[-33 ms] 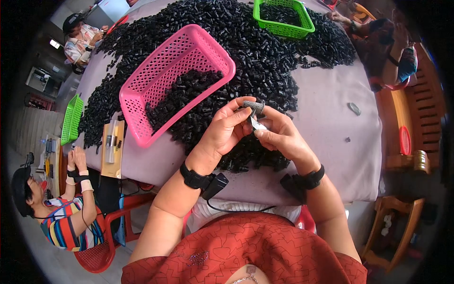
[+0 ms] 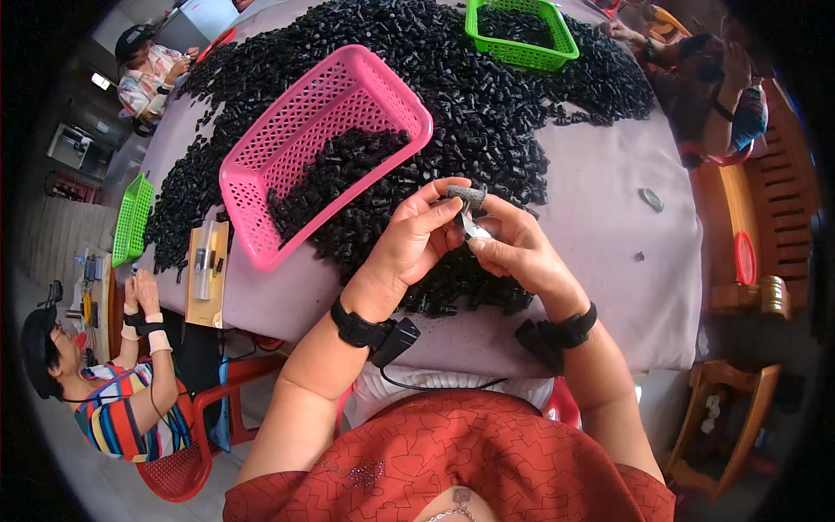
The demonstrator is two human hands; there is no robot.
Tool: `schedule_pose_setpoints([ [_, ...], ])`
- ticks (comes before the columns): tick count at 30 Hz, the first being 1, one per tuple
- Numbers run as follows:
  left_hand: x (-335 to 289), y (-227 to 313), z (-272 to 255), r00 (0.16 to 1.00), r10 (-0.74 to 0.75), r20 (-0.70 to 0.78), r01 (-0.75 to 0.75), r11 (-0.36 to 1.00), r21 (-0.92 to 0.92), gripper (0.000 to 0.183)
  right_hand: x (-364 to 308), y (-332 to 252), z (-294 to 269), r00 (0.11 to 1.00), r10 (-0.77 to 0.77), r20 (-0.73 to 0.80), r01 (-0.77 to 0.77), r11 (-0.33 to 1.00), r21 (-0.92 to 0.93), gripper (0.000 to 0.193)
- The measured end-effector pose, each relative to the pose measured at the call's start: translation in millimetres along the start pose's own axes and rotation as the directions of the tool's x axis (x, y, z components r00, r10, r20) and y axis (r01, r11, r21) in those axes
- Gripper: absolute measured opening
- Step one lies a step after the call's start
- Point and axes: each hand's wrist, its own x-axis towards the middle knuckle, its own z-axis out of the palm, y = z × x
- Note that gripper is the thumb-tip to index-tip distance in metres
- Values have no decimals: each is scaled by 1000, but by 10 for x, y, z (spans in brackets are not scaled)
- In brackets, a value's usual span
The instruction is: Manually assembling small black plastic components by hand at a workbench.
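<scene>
Above the near edge of a heap of small black pieces (image 2: pixel 487 148), my two hands meet. My left hand (image 2: pixel 416 233) is closed, pinching a dark grey, rough, roughly cylindrical piece (image 2: pixel 470 195) between thumb and fingers. In my right hand (image 2: pixel 526 252), also closed, is a small blade with a white grip (image 2: pixel 476 230); its narrow metal end points up at the underside of the grey piece. My right fingertips lie close beside the piece, and whether they touch it I cannot tell. A pink basket (image 2: pixel 239 196), part filled with black pieces, sits tilted to the left.
A green basket (image 2: pixel 522 61) stands on the heap at the far side, another green basket (image 2: pixel 122 248) at the left edge. Near it lies a tan board (image 2: pixel 209 306) with a clear tube. A flat grey piece (image 2: pixel 651 199) rests on the cloth at right. Other people sit around the table.
The blade in my right hand has shifted very slightly against the grey piece. Both hands stay in place.
</scene>
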Motion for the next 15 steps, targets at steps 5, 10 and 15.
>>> schedule_pose_setpoints([
  [5,-33,15,34,1000,-2,10,2,1000,11,35,-11,-12,25,1000,10,-12,-9,1000,24,53],
  [10,-29,4,75,1000,-8,4,8,1000,11,35,-11,21,6,1000,-6,-22,6,1000,-10,53],
  [15,-32,2,96,1000,-8,18,8,1000,1,35,3,13,1,996,2,-90,-2,1000,-6,33],
])
